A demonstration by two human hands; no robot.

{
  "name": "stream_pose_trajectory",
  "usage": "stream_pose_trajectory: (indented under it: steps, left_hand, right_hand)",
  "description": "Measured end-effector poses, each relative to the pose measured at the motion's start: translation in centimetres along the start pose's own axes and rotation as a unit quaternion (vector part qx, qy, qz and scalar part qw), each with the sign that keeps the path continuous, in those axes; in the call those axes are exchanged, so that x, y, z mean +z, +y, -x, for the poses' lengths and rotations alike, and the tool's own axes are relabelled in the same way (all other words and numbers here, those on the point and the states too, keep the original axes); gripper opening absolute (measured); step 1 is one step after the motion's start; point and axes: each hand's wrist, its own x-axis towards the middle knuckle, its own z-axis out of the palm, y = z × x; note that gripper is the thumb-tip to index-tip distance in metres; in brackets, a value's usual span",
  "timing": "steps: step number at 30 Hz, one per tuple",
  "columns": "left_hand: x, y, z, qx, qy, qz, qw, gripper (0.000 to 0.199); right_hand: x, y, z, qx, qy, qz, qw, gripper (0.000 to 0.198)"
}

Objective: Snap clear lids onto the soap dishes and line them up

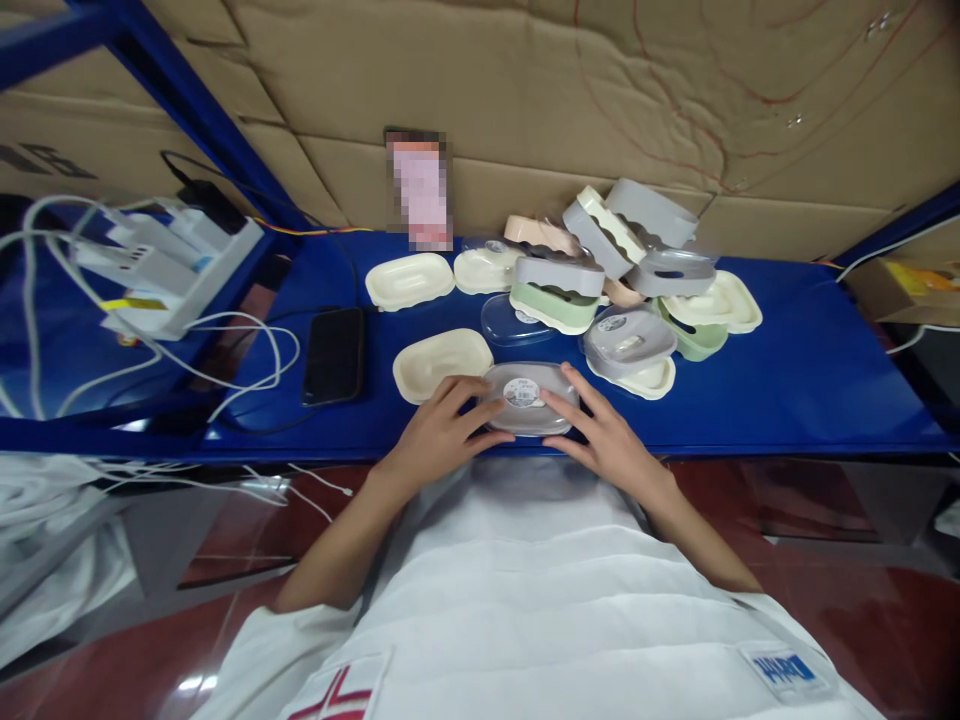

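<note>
At the near edge of the blue worktop (787,405), grip of left hand (450,425) and right hand (609,435) closed around a clear-lidded grey oval plastic box (531,408), seemingly complete, while cream oval plastic trays (442,366) lie open, apparently still unpaired.

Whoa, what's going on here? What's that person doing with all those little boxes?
A person has both hands, left hand and right hand, on a gray plastic box with a clear lid and a round label, near the front edge of a blue table. A cream tray lies just past the left hand. Behind are more gray, green, cream and peach pieces, some heaped together. A black phone lies off to the left.
</note>
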Motion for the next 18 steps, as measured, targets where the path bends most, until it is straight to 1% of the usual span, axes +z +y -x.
stream_pose_trajectory:
  steps: [1,3,7,9,11,14,16,18]
  left_hand:
    - [0.0,0.0,0.0,0.007,-0.002,-0.004,1.0,0.038]
    - [-0.1,0.2,-0.1,0.018,-0.002,-0.007,1.0,0.045]
    - [-0.6,0.4,-0.2,0.004,0.019,0.025,1.0,0.071]
    - [-0.7,0.4,-0.3,-0.012,0.017,0.042,0.999,0.077]
    - [-0.6,0.4,-0.4,-0.013,-0.015,0.046,0.999,0.073]
    - [-0.4,0.5,-0.6,0.007,-0.053,0.054,0.997,0.061]
    - [-0.4,0.5,-0.7,0.016,-0.05,0.058,0.997,0.058]
    - [-0.3,0.6,-0.6,0.019,-0.04,0.056,0.997,0.057]
  right_hand:
    - [-0.1,0.0,0.0,0.003,-0.004,-0.004,1.0,0.082]
    - [-0.2,0.0,0.3,0.001,0.007,-0.011,1.0,0.079]
    - [0.0,0.5,1.0,-0.02,0.086,-0.02,0.996,0.084]
    - [0.1,0.5,1.2,-0.018,0.097,-0.019,0.995,0.087]
    - [0.2,0.4,1.2,-0.014,0.072,-0.015,0.997,0.087]
    - [-0.1,0.2,0.7,-0.005,0.025,-0.011,1.0,0.086]
    - [-0.4,0.1,0.4,0.001,0.014,-0.014,1.0,0.086]
    - [-0.5,0.2,0.3,-0.005,0.021,-0.017,1.0,0.085]
